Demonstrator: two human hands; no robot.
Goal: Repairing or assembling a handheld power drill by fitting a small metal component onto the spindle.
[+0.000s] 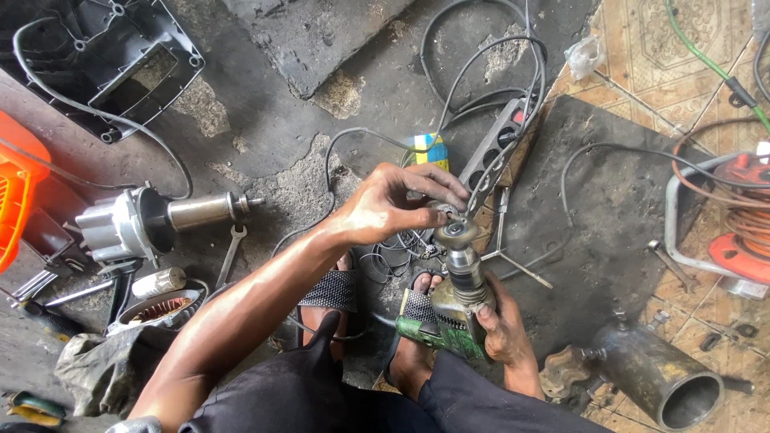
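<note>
Grimy floor: right hand grips drill; steel cylinder hollow.

Head view, steeply down, close.

Orange casing: cut off by left edge. Cable reel: cut by right edge. Black housing: top cropped. Small part under left hand fingertips: too small to tell. Drill body: partly hidden by right hand.
</note>
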